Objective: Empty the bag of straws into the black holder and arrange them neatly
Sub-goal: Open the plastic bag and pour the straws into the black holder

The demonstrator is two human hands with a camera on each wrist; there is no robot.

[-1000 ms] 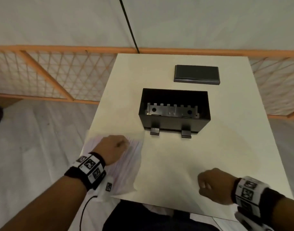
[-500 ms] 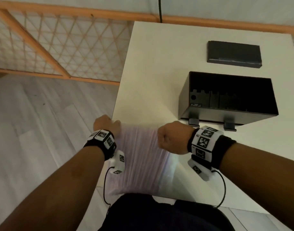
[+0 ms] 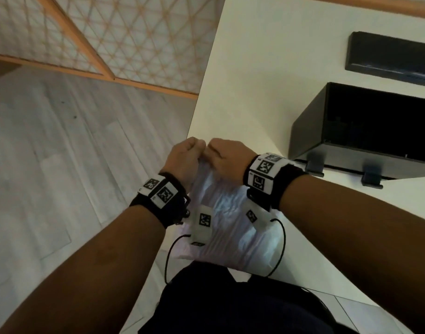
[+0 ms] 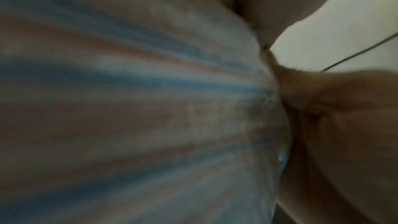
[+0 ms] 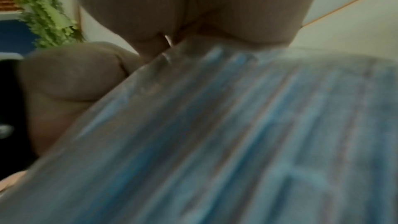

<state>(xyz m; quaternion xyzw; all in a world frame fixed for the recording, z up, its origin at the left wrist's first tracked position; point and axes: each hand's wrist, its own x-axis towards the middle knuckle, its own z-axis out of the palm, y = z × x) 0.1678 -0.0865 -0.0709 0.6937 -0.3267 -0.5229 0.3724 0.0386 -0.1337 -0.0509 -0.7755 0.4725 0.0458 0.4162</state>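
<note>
A clear plastic bag of straws (image 3: 227,227) hangs over the table's near left corner, lifted at its far end. My left hand (image 3: 186,154) and right hand (image 3: 227,156) pinch that far edge side by side, knuckles almost touching. The left wrist view shows blurred blue and red straws through the bag (image 4: 140,100) and a thumb (image 4: 305,88) pressing its edge. In the right wrist view the bag (image 5: 237,134) fills the frame, with fingers (image 5: 150,23) gripping its top. The open black holder (image 3: 365,138) stands on the table to the right, its inside dark.
The white table (image 3: 267,75) carries the holder and, behind it, a flat black lid (image 3: 390,57). Its left edge runs just beside my hands. Grey wooden floor (image 3: 62,165) and an orange lattice fence (image 3: 124,37) lie to the left.
My hands have come together on the bag's far edge, where they were apart at its two corners. The bag's far end has bunched and risen. The view has swung further left and down.
</note>
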